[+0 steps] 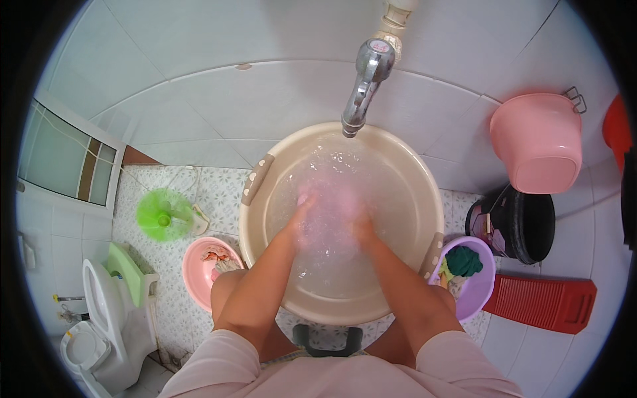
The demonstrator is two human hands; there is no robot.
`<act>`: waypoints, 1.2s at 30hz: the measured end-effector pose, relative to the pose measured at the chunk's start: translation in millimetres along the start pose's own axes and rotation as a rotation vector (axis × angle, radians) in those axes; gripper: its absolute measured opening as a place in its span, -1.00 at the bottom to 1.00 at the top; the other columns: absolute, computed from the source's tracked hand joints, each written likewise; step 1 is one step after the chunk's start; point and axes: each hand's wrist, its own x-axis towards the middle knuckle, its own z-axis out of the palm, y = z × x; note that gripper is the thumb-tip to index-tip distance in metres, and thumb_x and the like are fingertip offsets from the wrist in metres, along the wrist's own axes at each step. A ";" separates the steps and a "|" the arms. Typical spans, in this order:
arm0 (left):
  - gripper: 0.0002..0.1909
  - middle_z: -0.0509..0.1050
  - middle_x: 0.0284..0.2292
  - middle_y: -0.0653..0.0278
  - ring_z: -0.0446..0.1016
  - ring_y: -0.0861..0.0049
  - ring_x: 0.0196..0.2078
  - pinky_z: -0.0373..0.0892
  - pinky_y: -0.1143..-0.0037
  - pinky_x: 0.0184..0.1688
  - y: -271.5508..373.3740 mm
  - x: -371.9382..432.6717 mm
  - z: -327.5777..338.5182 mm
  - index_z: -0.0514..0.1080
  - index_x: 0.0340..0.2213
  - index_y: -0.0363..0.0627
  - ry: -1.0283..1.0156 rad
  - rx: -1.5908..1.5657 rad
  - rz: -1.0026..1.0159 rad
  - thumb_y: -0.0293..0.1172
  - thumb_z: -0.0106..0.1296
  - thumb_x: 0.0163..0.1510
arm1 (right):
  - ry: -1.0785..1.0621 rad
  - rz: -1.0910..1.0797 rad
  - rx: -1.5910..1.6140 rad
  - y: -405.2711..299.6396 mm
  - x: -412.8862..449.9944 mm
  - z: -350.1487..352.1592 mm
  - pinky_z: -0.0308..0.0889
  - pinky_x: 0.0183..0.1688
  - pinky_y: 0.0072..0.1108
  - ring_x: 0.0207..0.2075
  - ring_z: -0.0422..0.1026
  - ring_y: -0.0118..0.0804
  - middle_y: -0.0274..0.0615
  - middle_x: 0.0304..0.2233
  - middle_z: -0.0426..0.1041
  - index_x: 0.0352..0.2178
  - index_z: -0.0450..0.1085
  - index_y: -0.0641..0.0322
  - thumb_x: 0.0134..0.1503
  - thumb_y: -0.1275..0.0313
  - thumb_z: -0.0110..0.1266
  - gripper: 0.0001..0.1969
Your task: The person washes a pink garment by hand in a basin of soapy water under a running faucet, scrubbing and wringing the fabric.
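Note:
A large beige plastic basin (255, 234) stands before me, holding cloudy, bubbling water. Pink cloth (328, 199) lies under the surface, blurred by the water. My left hand (308, 201) is partly submerged, with its fingers closed on a bunched bit of that cloth. Lower into the water goes my right hand (362, 224), against the cloth's right side; its fingers are hidden by murk and blur. Above the basin's far rim hangs a chrome tap (366, 84), with no stream visible from its spout.
A pink basin (194, 283) with clothes sits left, near a green fan (164, 218) and a toilet (107, 303). To the right are a purple basin (480, 298) with clothes, a black bucket (517, 224), a red washboard (542, 303) and a wall-hung pink bucket (537, 139).

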 end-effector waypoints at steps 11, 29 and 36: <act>-0.48 0.37 -0.31 0.17 0.36 0.45 -0.27 0.32 0.46 -0.30 -14.6 11.9 15.7 0.26 -0.17 -0.17 -0.462 -0.346 0.326 0.02 -0.19 0.01 | 0.137 -0.350 0.058 -178.1 -44.7 -36.4 0.23 -0.30 -0.34 -0.35 0.34 0.04 0.03 -0.42 0.35 -0.36 0.24 0.28 -0.19 0.29 0.12 -0.62; -0.51 0.28 -0.10 0.01 0.22 0.14 0.00 0.17 0.35 0.01 -22.2 -10.7 -6.5 0.26 -0.10 -0.01 0.450 1.660 1.278 -0.19 -0.01 -0.11 | 0.266 -0.236 -0.508 -59.9 -9.8 -29.7 0.07 -0.01 -0.25 -0.04 0.19 0.03 0.06 -0.05 0.18 -0.18 0.22 0.23 -0.07 0.32 -0.04 -0.61; -0.55 0.24 -0.04 0.05 0.21 0.25 0.01 0.14 0.31 0.04 -7.8 32.2 -34.2 0.29 -0.10 0.07 0.281 1.444 0.754 -0.21 -0.07 -0.09 | -0.161 0.046 -0.448 -51.1 7.4 -49.7 0.16 -0.06 -0.31 -0.14 0.28 0.05 0.13 -0.23 0.34 -0.32 0.33 0.34 -0.07 0.24 -0.04 -0.64</act>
